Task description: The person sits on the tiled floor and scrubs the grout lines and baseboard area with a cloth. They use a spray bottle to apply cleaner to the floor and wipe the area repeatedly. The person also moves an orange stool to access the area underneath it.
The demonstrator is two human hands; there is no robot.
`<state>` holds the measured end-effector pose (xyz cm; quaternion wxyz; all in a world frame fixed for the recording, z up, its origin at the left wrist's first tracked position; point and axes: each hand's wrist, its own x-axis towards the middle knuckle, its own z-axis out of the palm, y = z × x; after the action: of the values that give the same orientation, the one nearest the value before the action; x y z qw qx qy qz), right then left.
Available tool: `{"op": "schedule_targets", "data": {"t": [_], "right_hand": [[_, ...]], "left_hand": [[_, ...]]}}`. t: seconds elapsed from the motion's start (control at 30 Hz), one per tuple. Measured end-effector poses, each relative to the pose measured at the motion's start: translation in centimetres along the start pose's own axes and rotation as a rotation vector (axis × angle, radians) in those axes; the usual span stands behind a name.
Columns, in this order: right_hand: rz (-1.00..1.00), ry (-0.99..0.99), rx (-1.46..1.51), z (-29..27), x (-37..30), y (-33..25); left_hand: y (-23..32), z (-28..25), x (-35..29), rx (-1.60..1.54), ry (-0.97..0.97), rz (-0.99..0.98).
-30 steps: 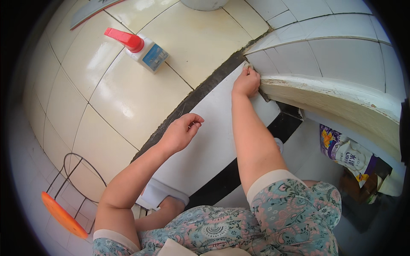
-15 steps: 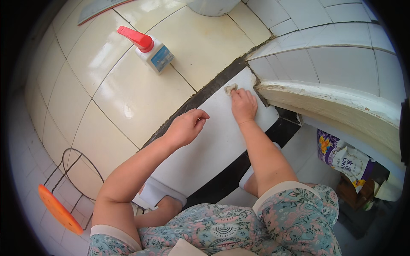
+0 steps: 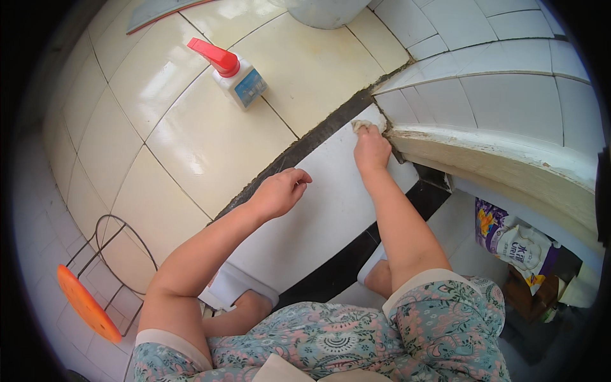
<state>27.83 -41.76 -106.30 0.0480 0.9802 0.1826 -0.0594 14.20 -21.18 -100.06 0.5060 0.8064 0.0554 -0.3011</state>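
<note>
My right hand (image 3: 372, 150) is closed on a small crumpled off-white cloth (image 3: 365, 125). It presses the cloth to the white slab (image 3: 321, 207), at the slab's far right corner beside the wall. My left hand (image 3: 280, 192) hovers over the slab's left edge by the black strip (image 3: 296, 149). Its fingers curl loosely, with a gap to the thumb and nothing visible in them. A white bottle (image 3: 240, 83) with a red trigger top (image 3: 219, 58) and a blue label stands on the cream tiles, beyond my left hand.
A pale bucket (image 3: 328, 14) stands at the far edge. An orange round seat (image 3: 88, 304) on a black wire frame is at left. A worn white door frame (image 3: 490, 156) bounds the right, with a purple-and-white bag (image 3: 519, 245) beyond it. My white slippers (image 3: 235, 284) flank the slab's near side.
My right hand has slid the cloth a little farther away and to the right, into the slab's corner. My left hand holds nearly the same place and pose.
</note>
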Motion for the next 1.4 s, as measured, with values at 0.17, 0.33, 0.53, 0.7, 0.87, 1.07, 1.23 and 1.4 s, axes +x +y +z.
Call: {"op": "schedule_targets", "data": {"t": [0.17, 0.33, 0.53, 0.7, 0.87, 1.07, 1.23, 1.4], "right_hand": [[-0.169, 0.054, 0.123, 1.1, -2.0, -2.3], [-0.459, 0.021, 0.216, 0.7, -6.4, -7.1], [-0.469, -0.075, 0.542, -0.6, -4.9, -5.5], [-0.055, 0.195, 0.306, -0.6, -0.6, 1.4], [-0.203, 0.139, 0.313, 1.3, -3.9, -0.8], [-0.371, -0.058, 0.585, 0.4, -8.1, -6.9], [0.190, 0.152, 1.365, -5.0, 1.1, -6.6], [0.047, 0.561, 1.516, -21.9, 11.6, -6.3]], "left_hand": [[0.0, -0.4, 0.0, -0.004, 0.017, -0.015], [-1.8, -1.0, 1.1, 0.052, 0.116, -0.018], [-1.5, -4.3, 0.7, 0.019, 0.219, -0.103], [-3.0, -5.1, 0.0, -0.035, 0.245, -0.141], [-3.7, -4.8, 0.1, -0.031, 0.220, -0.180], [-5.3, -5.6, 0.9, 0.010, 0.288, -0.140], [-5.6, -6.2, 0.5, -0.007, 0.318, -0.127], [-5.4, -5.8, 0.2, -0.006, 0.265, -0.171]]}}
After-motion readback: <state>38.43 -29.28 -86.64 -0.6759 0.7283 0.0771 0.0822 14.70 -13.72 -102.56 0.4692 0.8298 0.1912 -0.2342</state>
